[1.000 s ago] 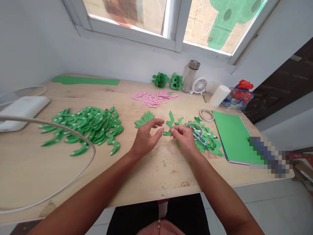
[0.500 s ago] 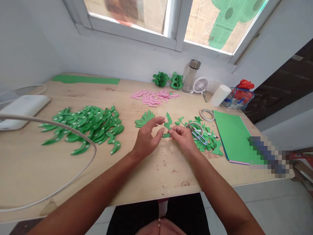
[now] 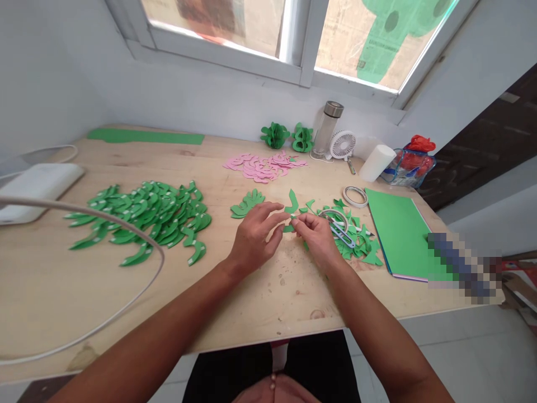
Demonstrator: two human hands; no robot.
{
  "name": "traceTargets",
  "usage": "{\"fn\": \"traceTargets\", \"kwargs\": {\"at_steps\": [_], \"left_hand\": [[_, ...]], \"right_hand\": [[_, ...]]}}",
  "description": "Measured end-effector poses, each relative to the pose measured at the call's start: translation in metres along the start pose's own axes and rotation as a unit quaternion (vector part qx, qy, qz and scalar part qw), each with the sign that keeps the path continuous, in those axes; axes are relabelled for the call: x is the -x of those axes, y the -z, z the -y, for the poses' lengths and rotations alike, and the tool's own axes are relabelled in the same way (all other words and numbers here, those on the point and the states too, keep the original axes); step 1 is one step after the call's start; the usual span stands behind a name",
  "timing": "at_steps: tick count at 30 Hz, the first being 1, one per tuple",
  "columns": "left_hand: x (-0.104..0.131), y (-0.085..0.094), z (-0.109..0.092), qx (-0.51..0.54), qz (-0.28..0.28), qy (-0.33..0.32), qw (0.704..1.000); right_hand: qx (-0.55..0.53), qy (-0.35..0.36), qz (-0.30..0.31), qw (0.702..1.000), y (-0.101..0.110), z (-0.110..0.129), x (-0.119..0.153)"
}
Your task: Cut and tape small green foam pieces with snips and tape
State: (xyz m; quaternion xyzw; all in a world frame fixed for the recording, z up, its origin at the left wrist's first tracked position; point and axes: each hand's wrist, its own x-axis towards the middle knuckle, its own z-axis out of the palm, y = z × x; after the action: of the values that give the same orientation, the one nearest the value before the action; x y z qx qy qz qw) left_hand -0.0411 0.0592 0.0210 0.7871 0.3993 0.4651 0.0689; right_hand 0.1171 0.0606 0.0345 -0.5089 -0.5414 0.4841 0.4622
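Note:
My right hand (image 3: pixel 316 232) pinches a curved green paper cutout (image 3: pixel 292 202) between thumb and fingertips, above the table in front of me. A small white patch shows at the pinch, and part of the cutout is covered by the fingers. My left hand (image 3: pixel 258 232) is just to the left, thumb and fingers apart and curved towards the paper; whether a fingertip touches it is hard to see. Behind the left hand lies a small stack of green leaf-shaped cutouts (image 3: pixel 247 204). Beside the right hand are green paper scraps (image 3: pixel 364 246) with blue-handled scissors (image 3: pixel 343 235) on them.
A large pile of green cutouts with white patches (image 3: pixel 155 215) lies left, near a looping white cable (image 3: pixel 161 268). Pink cutouts (image 3: pixel 264 167), a glass bottle (image 3: pixel 327 131) and a small fan (image 3: pixel 343 145) are behind. Tape (image 3: pixel 355 204) and green sheets (image 3: pixel 403 235) lie right.
The green cutout has turned and shifted slightly in the right fingertips. My left fingers have come a little closer to the right hand. A white patch now shows at the pinch.

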Motion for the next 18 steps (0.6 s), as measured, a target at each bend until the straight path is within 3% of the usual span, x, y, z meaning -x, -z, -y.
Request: {"fn": "traceTargets", "kwargs": {"at_steps": [18], "left_hand": [[-0.0018, 0.0005, -0.0020, 0.074, -0.024, 0.054, 0.996]], "right_hand": [[0.008, 0.006, -0.015, 1.000, 0.0004, 0.0006, 0.0005]]}}
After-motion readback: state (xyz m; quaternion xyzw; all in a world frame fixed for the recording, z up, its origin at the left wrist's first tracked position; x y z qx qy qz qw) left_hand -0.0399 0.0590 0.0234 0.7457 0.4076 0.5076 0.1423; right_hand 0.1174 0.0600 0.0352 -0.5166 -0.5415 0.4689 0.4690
